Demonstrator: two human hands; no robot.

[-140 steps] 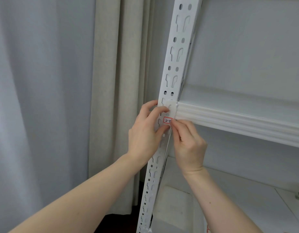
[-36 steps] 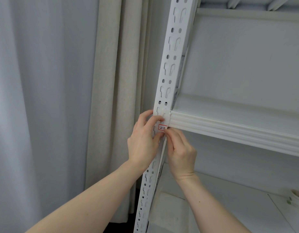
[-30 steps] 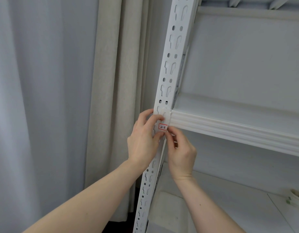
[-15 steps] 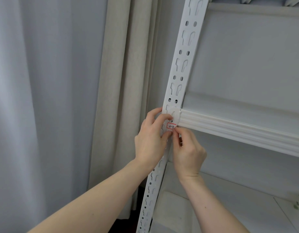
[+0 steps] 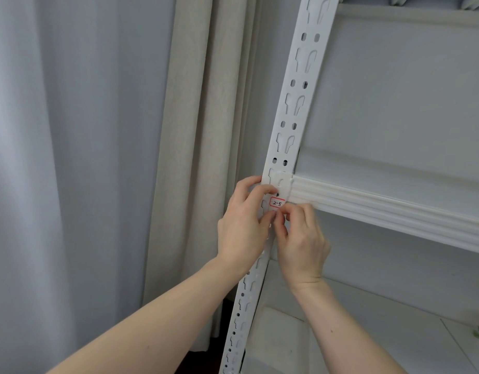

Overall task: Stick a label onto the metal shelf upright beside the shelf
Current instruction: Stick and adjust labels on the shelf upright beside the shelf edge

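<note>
The left hand (image 5: pixel 242 225) is curled round the outer edge of the metal shelf upright (image 5: pixel 292 122), its index fingertip resting just above and to the left of the label (image 5: pixel 276 203) and its thumb closing in below. The right hand (image 5: pixel 300 238) comes from the shelf side with thumb and forefinger drawn together at the label's lower edge; whether they pinch a loose edge or press it flat cannot be told, as the fingers cover that margin.

The label is a small white tag with a red border and handwritten "2-5". It lies on the front face of the upright, directly below the corner where the ribbed front edge of the shelf (image 5: pixel 381 209) meets the post. Its long axis runs across the upright, roughly level with the shelf edge. It sits between the two hands, immediately above the fingertips of both; neither hand is clearly nearer.

Judgement: placement appears done, and what remains is pressing down the lower edge. Slots in the upright beneath the label may leave parts unsupported.

A beige curtain (image 5: pixel 195 157) hangs to the left of the upright.
</note>
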